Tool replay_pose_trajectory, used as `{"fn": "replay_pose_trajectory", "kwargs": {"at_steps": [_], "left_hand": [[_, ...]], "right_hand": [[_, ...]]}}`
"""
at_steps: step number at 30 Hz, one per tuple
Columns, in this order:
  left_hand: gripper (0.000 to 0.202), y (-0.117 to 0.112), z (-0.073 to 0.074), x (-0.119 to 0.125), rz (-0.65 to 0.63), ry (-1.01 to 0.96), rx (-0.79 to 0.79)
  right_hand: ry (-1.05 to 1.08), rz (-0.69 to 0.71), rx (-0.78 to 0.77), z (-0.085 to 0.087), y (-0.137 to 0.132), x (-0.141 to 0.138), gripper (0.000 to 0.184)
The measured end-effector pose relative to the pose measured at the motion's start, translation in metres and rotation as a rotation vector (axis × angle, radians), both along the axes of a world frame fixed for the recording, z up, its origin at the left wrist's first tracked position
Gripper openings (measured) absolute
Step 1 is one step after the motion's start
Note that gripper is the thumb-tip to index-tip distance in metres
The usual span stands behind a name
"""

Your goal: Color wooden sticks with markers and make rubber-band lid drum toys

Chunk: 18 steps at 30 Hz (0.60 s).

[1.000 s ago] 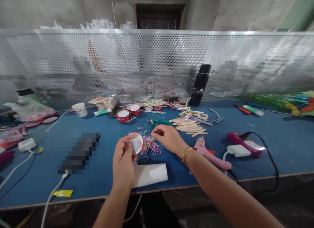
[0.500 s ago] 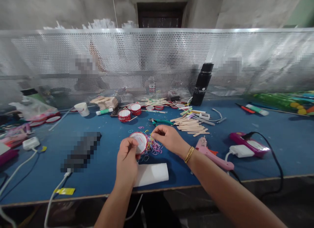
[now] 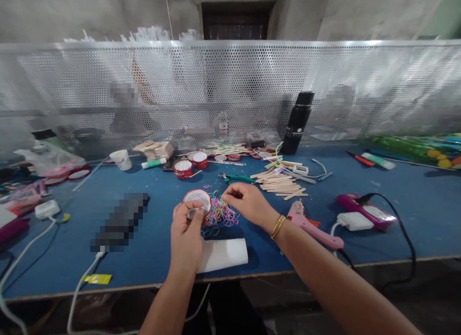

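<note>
My left hand [image 3: 187, 232] grips a round white piece with a red rim [image 3: 197, 199], thumb and fingers over its near edge. Just right of it lies a loose heap of small coloured rubber bands [image 3: 225, 212]. Over the heap's upper right edge, my right hand [image 3: 243, 200] has its thumb and forefinger pinched together; whatever they hold is too small to make out. A roll of white paper [image 3: 224, 255] lies on the table beside my left wrist.
Wooden sticks [image 3: 283, 185], green-handled pliers [image 3: 239, 178] and a pink glue gun [image 3: 313, 228] lie to the right. Stacked red-rimmed discs [image 3: 183, 169] stand behind. A black bottle [image 3: 297, 124] is near the perforated metal screen [image 3: 162, 90]. A charging phone [image 3: 120, 223] lies left.
My left hand has tilted the red-rimmed piece and shifted it slightly left and away, so more of its white face shows. My right hand is nearly unmoved.
</note>
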<state>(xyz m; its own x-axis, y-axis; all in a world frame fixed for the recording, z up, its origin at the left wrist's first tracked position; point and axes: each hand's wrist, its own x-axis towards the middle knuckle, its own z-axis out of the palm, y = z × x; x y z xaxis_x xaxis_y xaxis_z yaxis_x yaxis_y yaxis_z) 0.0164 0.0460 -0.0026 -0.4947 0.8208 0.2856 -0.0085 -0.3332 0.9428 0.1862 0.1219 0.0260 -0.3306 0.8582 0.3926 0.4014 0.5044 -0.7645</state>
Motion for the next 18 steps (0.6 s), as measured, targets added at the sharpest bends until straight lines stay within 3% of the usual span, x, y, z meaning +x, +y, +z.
{"fn": "replay_pose_trajectory", "kwargs": {"at_steps": [6, 12, 18], "left_hand": [[0.025, -0.001, 0.006, 0.0, -0.023, 0.188, -0.059], [0.027, -0.001, 0.014, 0.004, -0.025, 0.273, -0.064], [0.02, -0.001, 0.013, 0.003, -0.043, 0.332, -0.038]], "right_hand": [[0.165, 0.105, -0.006, 0.001, -0.009, -0.007, 0.013], [0.193, 0.083, 0.113, 0.005, -0.019, -0.013, 0.016], [0.206, 0.107, 0.079, 0.006, -0.022, -0.013, 0.014]]}}
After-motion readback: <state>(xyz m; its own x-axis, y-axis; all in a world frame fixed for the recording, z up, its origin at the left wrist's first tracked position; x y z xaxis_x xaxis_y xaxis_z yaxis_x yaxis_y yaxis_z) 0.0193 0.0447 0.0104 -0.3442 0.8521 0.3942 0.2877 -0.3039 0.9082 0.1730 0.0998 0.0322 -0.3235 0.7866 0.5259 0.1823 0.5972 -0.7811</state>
